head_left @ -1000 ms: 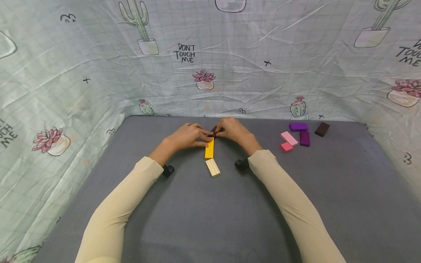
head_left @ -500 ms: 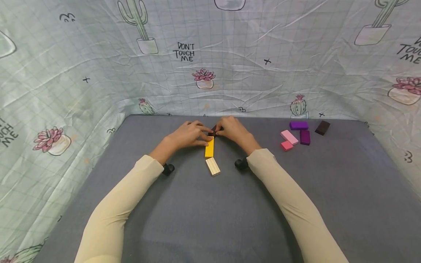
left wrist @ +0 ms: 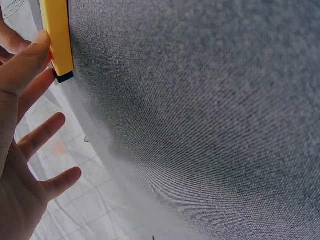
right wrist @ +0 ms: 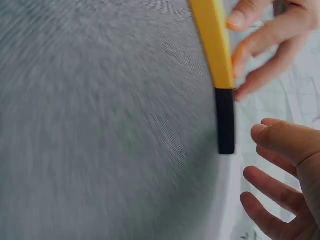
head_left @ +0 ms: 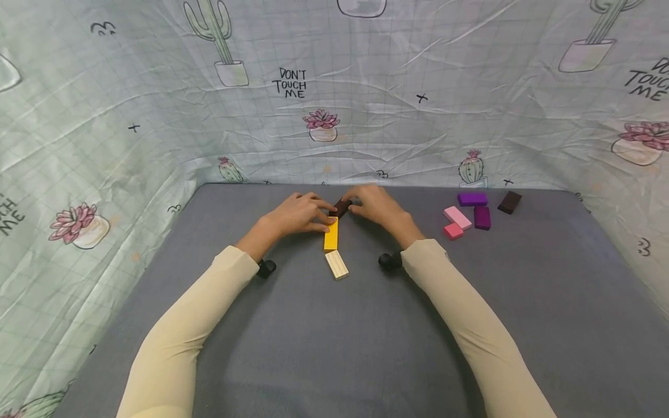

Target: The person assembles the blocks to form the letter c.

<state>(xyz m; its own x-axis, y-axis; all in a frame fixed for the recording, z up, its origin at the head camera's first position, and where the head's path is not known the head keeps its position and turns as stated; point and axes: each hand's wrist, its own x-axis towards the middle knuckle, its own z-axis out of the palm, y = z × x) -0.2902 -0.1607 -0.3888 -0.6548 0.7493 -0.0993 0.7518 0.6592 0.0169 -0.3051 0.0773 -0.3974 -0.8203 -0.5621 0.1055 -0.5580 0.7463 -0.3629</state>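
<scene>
In the head view three blocks lie end to end in a bending row: a pale wood block (head_left: 337, 265) nearest me, a yellow block (head_left: 331, 234) in the middle, and a dark brown block (head_left: 342, 208) at the far end, angled to the right. My left hand (head_left: 296, 216) rests its thumb and fingertips along the left side of the yellow block, close to where it meets the brown one. Its other fingers are spread in the left wrist view. My right hand (right wrist: 287, 165) is beside the brown block, fingers loosely apart, a gap between them and the block.
Back right on the grey table (head_left: 366, 348) lie a purple block (head_left: 473, 199), a darker purple block (head_left: 482, 217), a light pink block (head_left: 457, 217), a coral pink block (head_left: 453, 231) and another dark brown block (head_left: 509, 202). A cactus-print cloth (head_left: 366, 87) rises behind.
My right hand has let go of the dark brown block and drawn slightly to the right, so more of that block shows. My left hand has stayed in place.
</scene>
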